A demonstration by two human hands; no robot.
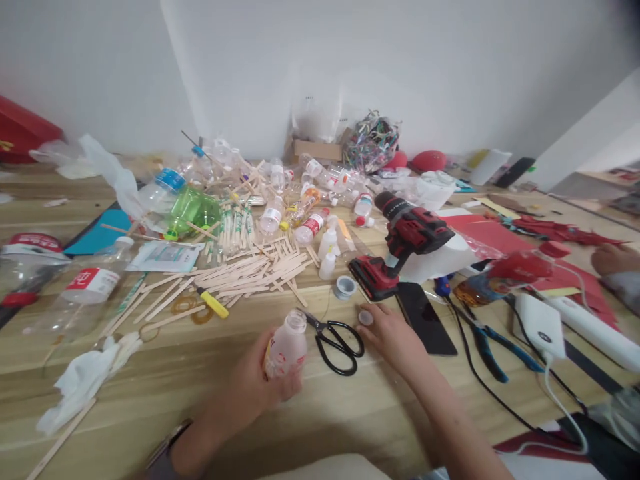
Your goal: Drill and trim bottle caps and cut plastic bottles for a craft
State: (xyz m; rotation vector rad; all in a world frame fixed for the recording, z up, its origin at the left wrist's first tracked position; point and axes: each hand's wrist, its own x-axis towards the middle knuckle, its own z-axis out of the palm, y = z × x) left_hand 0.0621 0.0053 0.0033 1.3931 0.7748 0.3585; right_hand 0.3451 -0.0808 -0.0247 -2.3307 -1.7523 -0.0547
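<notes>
In the head view, my left hand [273, 380] is wrapped round a small plastic bottle [288, 350] with red print. The bottle is upright, and its mouth has no cap on it. My right hand [393, 333] has its fingertips at a small whitish bottle cap [365, 318], which it seems to pinch just above the table. Black-handled scissors [339, 343] lie between the hands. A small grey spool [345, 287] of fine wire or thread sits beyond the right fingertips, and a black phone [427, 319] is beside that hand.
A red cordless drill [400, 240] stands behind the spool. Wooden sticks [250, 273] and several plastic bottles [311, 227] spread across the back. Pliers [493, 343], cables and a white power bank [540, 325] lie at right. Another person's hand [613, 259] is at the far right.
</notes>
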